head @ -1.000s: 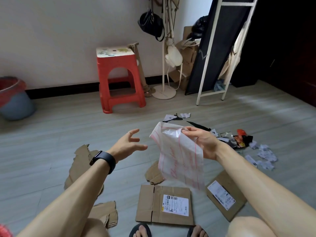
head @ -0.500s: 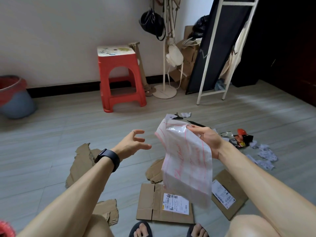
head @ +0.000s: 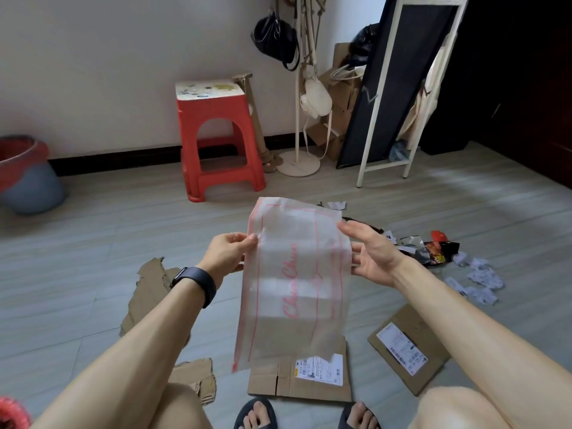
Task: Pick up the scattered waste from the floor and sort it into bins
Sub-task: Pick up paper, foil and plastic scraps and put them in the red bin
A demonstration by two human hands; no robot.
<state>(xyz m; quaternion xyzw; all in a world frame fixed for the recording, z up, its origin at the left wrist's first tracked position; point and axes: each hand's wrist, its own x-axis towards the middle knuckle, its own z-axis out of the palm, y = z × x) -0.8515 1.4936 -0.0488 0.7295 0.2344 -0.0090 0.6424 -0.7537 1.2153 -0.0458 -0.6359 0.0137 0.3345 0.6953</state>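
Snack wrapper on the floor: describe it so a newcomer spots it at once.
Start at the white-framed black panel leaning on the wall and come down the floor towards the right hand. Just right of it lies the snack wrapper, the only glossy black-and-red piece among white paper scraps.

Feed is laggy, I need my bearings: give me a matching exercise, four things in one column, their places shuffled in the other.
1 translucent plastic bag with red print
2 red plastic stool
3 grey bin with red liner
4 crumpled white paper scraps

A far left, by the wall
B floor, right of the person
C held by left hand and right hand
D at the wall, beside white coat stand

Pairs: 1-C, 2-D, 3-A, 4-B.
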